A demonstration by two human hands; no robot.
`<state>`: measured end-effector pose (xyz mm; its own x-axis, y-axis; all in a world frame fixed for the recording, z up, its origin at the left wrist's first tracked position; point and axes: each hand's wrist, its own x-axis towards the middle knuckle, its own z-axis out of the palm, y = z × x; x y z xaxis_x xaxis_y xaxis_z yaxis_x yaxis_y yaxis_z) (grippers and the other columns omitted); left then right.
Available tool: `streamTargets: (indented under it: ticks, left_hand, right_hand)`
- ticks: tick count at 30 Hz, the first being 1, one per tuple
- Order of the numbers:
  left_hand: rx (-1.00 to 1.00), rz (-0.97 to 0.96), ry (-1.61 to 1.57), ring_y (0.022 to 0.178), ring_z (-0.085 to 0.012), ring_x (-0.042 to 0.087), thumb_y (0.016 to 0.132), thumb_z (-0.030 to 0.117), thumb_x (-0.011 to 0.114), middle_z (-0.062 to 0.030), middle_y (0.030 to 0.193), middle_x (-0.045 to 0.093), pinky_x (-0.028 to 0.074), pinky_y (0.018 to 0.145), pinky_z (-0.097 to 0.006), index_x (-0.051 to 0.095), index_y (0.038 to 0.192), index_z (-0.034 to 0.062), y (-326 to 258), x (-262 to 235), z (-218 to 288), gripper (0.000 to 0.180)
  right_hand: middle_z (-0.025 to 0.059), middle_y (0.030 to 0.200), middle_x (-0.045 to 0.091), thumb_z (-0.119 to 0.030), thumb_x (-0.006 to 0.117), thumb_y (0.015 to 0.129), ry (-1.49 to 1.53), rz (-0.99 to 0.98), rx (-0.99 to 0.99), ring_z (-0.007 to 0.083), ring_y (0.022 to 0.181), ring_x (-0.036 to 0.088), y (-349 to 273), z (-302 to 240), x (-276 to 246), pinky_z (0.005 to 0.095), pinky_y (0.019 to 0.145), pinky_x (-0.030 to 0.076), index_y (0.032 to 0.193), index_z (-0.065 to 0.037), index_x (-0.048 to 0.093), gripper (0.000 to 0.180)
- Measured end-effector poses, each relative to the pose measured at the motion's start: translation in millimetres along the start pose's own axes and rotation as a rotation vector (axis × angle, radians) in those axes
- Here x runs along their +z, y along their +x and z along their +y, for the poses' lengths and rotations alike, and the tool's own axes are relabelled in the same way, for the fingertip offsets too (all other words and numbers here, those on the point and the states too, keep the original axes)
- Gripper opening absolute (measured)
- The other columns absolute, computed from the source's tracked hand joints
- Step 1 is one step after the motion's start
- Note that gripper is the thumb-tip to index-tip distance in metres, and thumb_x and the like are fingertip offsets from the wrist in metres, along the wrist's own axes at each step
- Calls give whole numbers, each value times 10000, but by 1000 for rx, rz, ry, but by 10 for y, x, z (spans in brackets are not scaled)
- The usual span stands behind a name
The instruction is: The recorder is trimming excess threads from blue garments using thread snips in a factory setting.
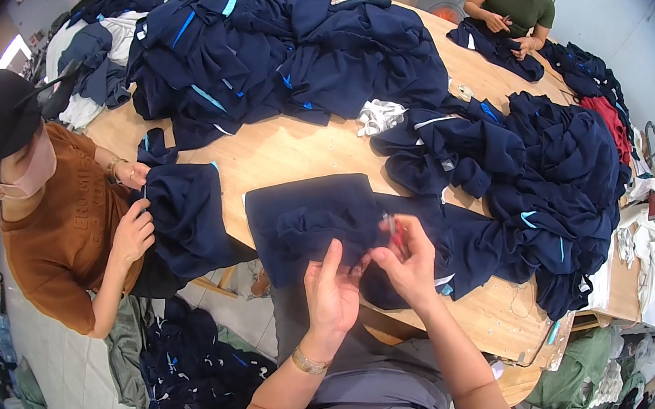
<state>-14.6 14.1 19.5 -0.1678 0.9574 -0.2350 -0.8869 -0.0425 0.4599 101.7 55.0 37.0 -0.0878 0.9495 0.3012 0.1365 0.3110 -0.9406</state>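
A navy garment (pixel 311 202) lies over the near table edge in front of me, its far edge straight. My left hand (pixel 330 292) is at its near side, palm turned up and thumb raised apart from the fingers. The left fingertips are smeared by motion against the dark cloth. Just to the right, my right hand (pixel 410 266) is closed around small thread snips (pixel 396 237) with red handles and a metallic tip, partly blurred. More navy cloth (pixel 463 241) spreads under and beyond my right hand.
A large navy garment pile (pixel 276 55) covers the far table (pixel 288 148); another pile (pixel 552 169) is at right. A person in brown (pixel 72 223) handles navy cloth at left; a person in green (pixel 511 2) works at far right. White crumpled cloth (pixel 380 116) lies between the piles.
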Motion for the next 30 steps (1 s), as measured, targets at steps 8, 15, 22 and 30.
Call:
streamTargets:
  ticks: [8,15,22,30]
  left_hand:
    - [-51,-57,75,941,-137,591,936,165,493,-49,1008,638,458,860,-292,603,1004,55,-6,23,27,170]
    - [-86,-47,69,964,-124,576,941,176,486,-50,1070,616,459,831,-274,577,1087,53,6,-46,19,211]
    - [-96,-1,106,1002,-148,575,913,160,537,-54,1098,606,459,891,-306,570,1110,65,84,-157,13,221]
    - [333,122,240,833,-63,534,898,96,564,-4,954,613,437,749,-214,616,984,31,142,-54,-212,119]
  right_hand:
    - [-72,613,468,-221,670,828,378,-237,486,6,520,354,216,46,6,164,451,242,799,-37,580,208]
    - [-92,543,372,-202,683,813,564,-304,727,14,421,264,238,92,-28,210,396,161,723,-97,513,220]
    - [-59,582,449,-187,691,808,302,-325,557,16,530,348,224,-4,13,187,459,252,722,-65,545,209]
    - [-51,578,427,-137,651,832,156,68,259,6,533,334,-116,73,194,187,454,267,747,-33,507,197]
